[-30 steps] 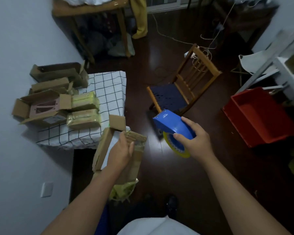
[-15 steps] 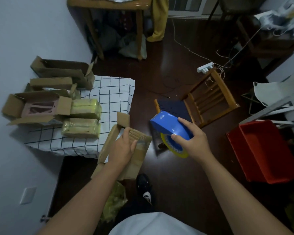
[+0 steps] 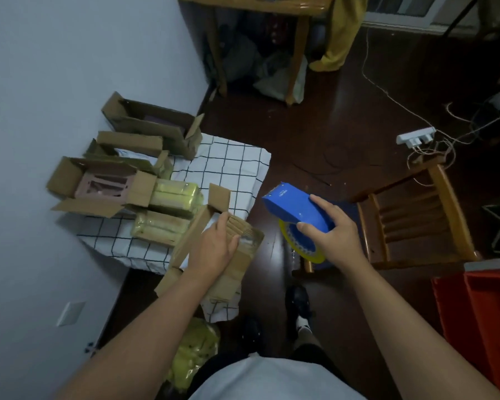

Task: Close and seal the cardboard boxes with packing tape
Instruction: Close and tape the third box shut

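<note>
My left hand [image 3: 214,249] grips the cardboard box [image 3: 231,264] at the checked worktop [image 3: 231,168] corner, end flap raised. My right hand [image 3: 334,235] clasps the blue tape dispenser [image 3: 295,210] just beside it, over bare floor [image 3: 315,140]; wooden chair [image 3: 416,223] near.

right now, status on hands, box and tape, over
Left hand grips the cardboard box, flaps unsealed. Right hand holds the blue tape dispenser beside the box, apart from it. Nothing between them.
</note>
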